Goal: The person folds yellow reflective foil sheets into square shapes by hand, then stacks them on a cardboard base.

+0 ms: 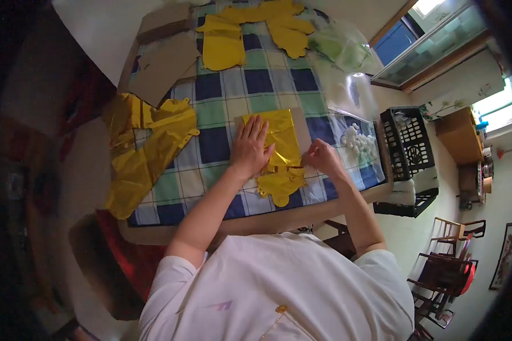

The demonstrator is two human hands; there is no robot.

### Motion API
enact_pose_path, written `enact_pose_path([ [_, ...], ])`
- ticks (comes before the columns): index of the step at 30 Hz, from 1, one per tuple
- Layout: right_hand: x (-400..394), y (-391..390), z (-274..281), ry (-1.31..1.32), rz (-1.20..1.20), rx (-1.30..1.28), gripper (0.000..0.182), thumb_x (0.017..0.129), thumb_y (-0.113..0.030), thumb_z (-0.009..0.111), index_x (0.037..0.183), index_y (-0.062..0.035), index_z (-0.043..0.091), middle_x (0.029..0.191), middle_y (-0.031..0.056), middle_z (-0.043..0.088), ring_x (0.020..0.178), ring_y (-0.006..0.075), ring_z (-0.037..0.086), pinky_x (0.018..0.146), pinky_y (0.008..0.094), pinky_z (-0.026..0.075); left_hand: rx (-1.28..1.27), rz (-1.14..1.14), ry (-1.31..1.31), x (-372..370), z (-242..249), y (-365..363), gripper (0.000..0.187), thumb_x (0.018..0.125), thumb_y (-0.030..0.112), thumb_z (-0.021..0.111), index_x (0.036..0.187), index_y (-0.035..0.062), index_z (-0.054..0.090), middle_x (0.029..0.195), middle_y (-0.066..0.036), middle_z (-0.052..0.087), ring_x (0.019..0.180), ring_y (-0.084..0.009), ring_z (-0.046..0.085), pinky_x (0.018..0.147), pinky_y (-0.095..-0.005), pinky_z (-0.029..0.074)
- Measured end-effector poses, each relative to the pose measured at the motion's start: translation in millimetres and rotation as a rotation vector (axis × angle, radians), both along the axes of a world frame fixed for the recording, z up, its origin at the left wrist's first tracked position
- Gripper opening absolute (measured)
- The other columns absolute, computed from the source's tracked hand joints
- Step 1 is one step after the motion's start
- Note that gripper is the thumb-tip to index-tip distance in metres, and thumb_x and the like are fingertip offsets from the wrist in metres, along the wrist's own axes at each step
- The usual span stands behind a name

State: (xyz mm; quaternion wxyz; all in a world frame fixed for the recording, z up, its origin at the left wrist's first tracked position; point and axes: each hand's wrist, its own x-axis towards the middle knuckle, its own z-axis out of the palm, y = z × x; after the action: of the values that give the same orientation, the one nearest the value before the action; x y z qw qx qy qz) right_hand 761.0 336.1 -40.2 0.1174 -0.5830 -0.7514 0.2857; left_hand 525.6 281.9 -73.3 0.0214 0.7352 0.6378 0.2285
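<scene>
In the head view a flat gold foil piece (281, 136), which looks like an uninflated foil balloon, lies over a brown cardboard sheet (302, 128). Its scalloped lower end (280, 184) hangs past the card toward me. My left hand (250, 148) rests flat on the foil's left side, fingers stretched out. By the right edge of the card is my right hand (322, 157), its fingers curled together. Whatever those fingers hold, if anything, is hidden.
More gold foil pieces lie at the left (153, 142) and the far side (224, 45) of the checked cloth (216, 145). Cardboard pieces (165, 71) sit far left. Clear plastic (355, 96) and a small white pile (358, 142) are at right, beside a black crate (407, 142).
</scene>
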Motion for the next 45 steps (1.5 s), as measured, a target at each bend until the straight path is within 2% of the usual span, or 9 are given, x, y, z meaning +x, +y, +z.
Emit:
enact_pose_path([
  [2, 8.9, -2.6, -6.1, -0.016, 0.082, 0.447, 0.036, 0.076, -0.028, 0.070, 0.100, -0.0067, 0.055, 0.077, 0.0143, 0.065, 0.071, 0.0285, 0.064, 0.065, 0.0383, 0.051, -0.013, -0.003, -0.024, -0.1, 1.0, 1.4, 0.062, 0.086, 0.040, 0.052, 0.135, 0.0029, 0.040, 0.144, -0.017, 0.033, 0.136, -0.0283, 0.026, 0.112, -0.0424, 0.018],
  [8, -20.3, 4.5, 25.3, 0.017, -0.129, -0.068, 0.043, 0.077, -0.033, 0.069, 0.107, -0.0085, 0.051, 0.084, 0.0159, 0.062, 0.081, 0.0324, 0.061, 0.072, 0.0415, 0.048, -0.008, -0.003, -0.020, 0.1, -3.6, 0.7, 0.068, 0.083, 0.040, 0.057, 0.137, 0.0037, 0.037, 0.143, -0.018, 0.033, 0.135, -0.0317, 0.027, 0.111, -0.0450, 0.021],
  [14, -11.2, 20.4, -1.3, -0.068, -0.049, 0.060, 0.036, 0.079, -0.029, 0.066, 0.101, -0.0019, 0.056, 0.082, 0.0160, 0.062, 0.075, 0.0273, 0.062, 0.067, 0.0357, 0.048, -0.100, -0.011, 0.005, -1.5, 4.5, -1.5, 0.066, 0.087, 0.043, 0.051, 0.138, 0.0036, 0.036, 0.146, -0.016, 0.028, 0.138, -0.0279, 0.022, 0.112, -0.0430, 0.017],
  [17, -15.8, 27.8, -8.4, 0.074, -0.061, -0.077, 0.028, 0.084, -0.028, 0.063, 0.090, -0.0021, 0.052, 0.081, 0.0139, 0.060, 0.076, 0.0261, 0.058, 0.071, 0.0388, 0.047, -0.092, -0.004, 0.029, -0.8, 2.5, 0.3, 0.067, 0.086, 0.042, 0.052, 0.137, 0.0033, 0.036, 0.147, -0.016, 0.027, 0.138, -0.0283, 0.021, 0.112, -0.0439, 0.017],
  [20, -12.0, 63.9, -81.0, 0.845, -0.309, -0.447, 0.020, 0.087, -0.020, 0.058, 0.093, -0.0012, 0.054, 0.087, 0.0102, 0.061, 0.078, 0.0205, 0.054, 0.073, 0.0367, 0.045, -0.065, -0.013, -0.025, -7.4, -0.3, 12.6, 0.068, 0.085, 0.040, 0.055, 0.139, 0.0054, 0.033, 0.145, -0.017, 0.030, 0.136, -0.0311, 0.025, 0.111, -0.0470, 0.018],
  [24, -79.6, 86.4, -21.3, 0.395, -0.175, 0.102, 0.026, 0.089, -0.020, 0.050, 0.104, -0.0006, 0.057, 0.096, 0.0094, 0.062, 0.085, 0.0188, 0.053, 0.077, 0.0357, 0.044, -0.139, 0.050, 0.011, -32.6, -2.0, 64.4, 0.064, 0.087, 0.040, 0.052, 0.138, 0.0058, 0.034, 0.146, -0.017, 0.028, 0.137, -0.0307, 0.023, 0.111, -0.0460, 0.018],
  [30, -93.5, 154.2, -37.4, 0.255, -0.098, 0.119, 0.030, 0.086, -0.023, 0.056, 0.107, -0.0005, 0.057, 0.091, 0.0163, 0.064, 0.084, 0.0233, 0.060, 0.073, 0.0356, 0.047, -0.165, 0.031, 0.045, -59.4, 5.9, 110.4, 0.060, 0.092, 0.043, 0.044, 0.138, 0.0052, 0.035, 0.147, -0.017, 0.026, 0.138, -0.0307, 0.019, 0.112, -0.0456, 0.016],
  [32, -63.7, 145.4, -53.0, 0.614, -0.161, -0.065, 0.029, 0.086, -0.021, 0.058, 0.107, -0.0021, 0.057, 0.090, 0.0144, 0.064, 0.080, 0.0214, 0.061, 0.070, 0.0333, 0.048, -0.135, 0.041, 0.020, -56.4, -3.3, 105.3, 0.060, 0.092, 0.043, 0.044, 0.138, 0.0058, 0.035, 0.147, -0.017, 0.026, 0.138, -0.0309, 0.020, 0.111, -0.0461, 0.016],
  [45, 75.4, -13.6, 32.2, 0.803, -0.218, -0.285, 0.014, 0.092, -0.013, 0.056, 0.104, -0.0055, 0.055, 0.083, -0.0007, 0.060, 0.071, 0.0054, 0.056, 0.061, 0.0201, 0.044, 0.049, 0.037, -0.029, -54.2, 3.6, 95.3, 0.048, 0.091, 0.033, 0.050, 0.130, 0.0061, 0.044, 0.140, -0.017, 0.037, 0.131, -0.0326, 0.031, 0.106, -0.0475, 0.025],
])
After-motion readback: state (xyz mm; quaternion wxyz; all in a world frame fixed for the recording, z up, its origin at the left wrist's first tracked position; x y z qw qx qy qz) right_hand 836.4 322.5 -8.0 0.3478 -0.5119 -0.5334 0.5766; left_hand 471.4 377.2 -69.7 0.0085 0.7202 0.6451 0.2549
